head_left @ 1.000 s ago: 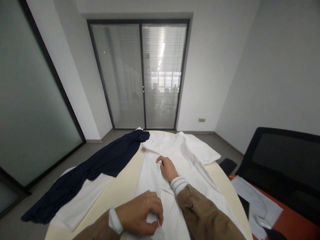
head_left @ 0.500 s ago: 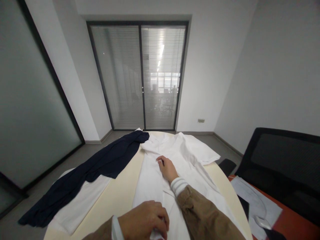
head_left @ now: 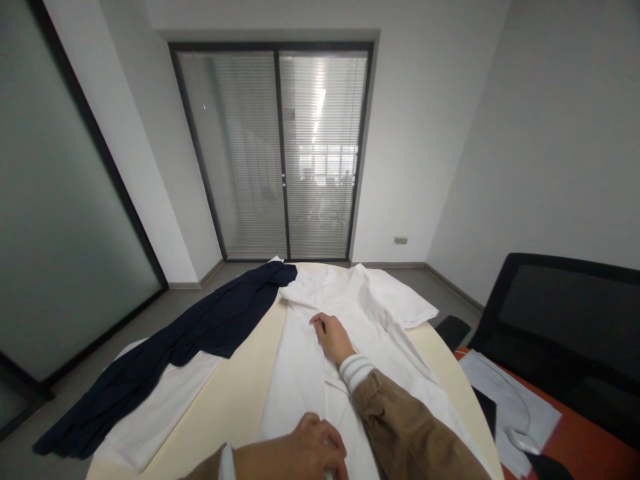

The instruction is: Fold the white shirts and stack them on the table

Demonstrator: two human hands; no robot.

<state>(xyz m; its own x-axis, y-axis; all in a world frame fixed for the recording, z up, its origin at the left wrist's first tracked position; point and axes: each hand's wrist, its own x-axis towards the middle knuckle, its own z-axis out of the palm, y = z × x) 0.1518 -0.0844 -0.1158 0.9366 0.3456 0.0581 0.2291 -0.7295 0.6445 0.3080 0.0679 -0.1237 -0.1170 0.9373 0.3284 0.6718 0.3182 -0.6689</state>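
A white short-sleeved shirt (head_left: 300, 373) lies spread over the round table, its collar end away from me and one sleeve out to the right. My right hand (head_left: 334, 339) rests on the middle of it, thumb and fingers pinched together at the cloth. Closer to me, at the lower edge of the view, my left hand (head_left: 315, 448) has its fingers curled round the shirt's near part. The fingertips of that hand are partly hidden, and the near hem is out of view.
Left of the shirt, a dark navy garment (head_left: 200, 327) lies across a white one (head_left: 165, 407) on the cream tabletop (head_left: 235, 393). At right are a black mesh chair (head_left: 565, 320) and a red surface (head_left: 590, 440) with papers (head_left: 505, 393) and a white mouse (head_left: 523, 440).
My left hand has shifted slightly right and down toward the bottom edge, still closed. My right hand stays at the same place on the shirt. The view has turned very slightly.
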